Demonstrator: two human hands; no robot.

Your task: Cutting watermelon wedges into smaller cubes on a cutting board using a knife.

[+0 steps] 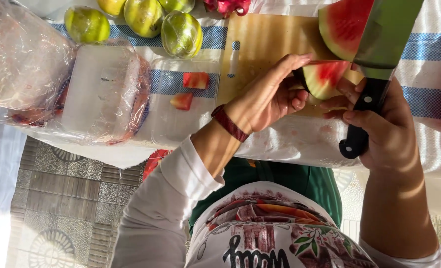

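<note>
Left hand [267, 97]: half curled, fingers and thumb closed on a small watermelon wedge [322, 77]; a dark red band sits on its wrist, white sleeve below.
Right hand [384, 121]: wrapped tight around the black handle of a knife [374, 69]; forefinger reaches toward the wedge.
Knife: broad blade points to the far side, lying just right of the wedge and partly over the larger piece.
Small watermelon wedge: held over the near edge of the cutting board [265, 44], red flesh up, green rind toward the left hand.
Large watermelon piece [342, 25]: rests on the far right part of the board, beside the blade.
Cutting board: wooden, lies on the surface [428, 47], which carries a white cloth with blue stripes.
Clear tray [173, 124]: left of the board; holds two red watermelon chunks [195, 79], one farther than the other, slightly apart.
Wrapped trays [101, 89]: white, covered in clear film, left of the clear tray, touching it.
Plastic bag [19, 59]: crumpled, clear, at the far left.
Green fruits [180, 33]: several round ones grouped at the far edge, beyond the trays.
Pink fruit [225, 6]: at the far edge, right of the green ones; kind cannot be told.
Floor [66, 198]: patterned tiles, near left.
</note>
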